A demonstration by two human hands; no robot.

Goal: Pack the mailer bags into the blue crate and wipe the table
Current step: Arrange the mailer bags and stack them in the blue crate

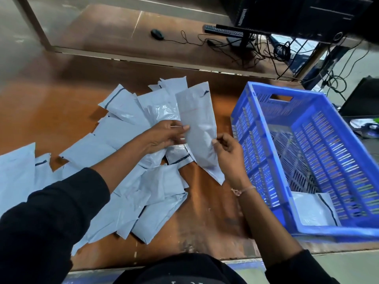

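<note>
A flat grey plastic mailer bag (pixel 196 128) is pinched by the right hand (pixel 227 152) and left hand (pixel 164 136), lifted left of the blue slotted plastic crate (pixel 264 144), and could slip if either light pinch loosens.

Left hand (pixel 166 136) and right hand (pixel 226 149) raised, each grip pinched closed

mailer bags (pixel 123 160) heaped on table (pixel 51 103) left, crate (pixel 307 152) right holding one bag (pixel 313 210), keyboard (pixel 223 30) behind
</note>
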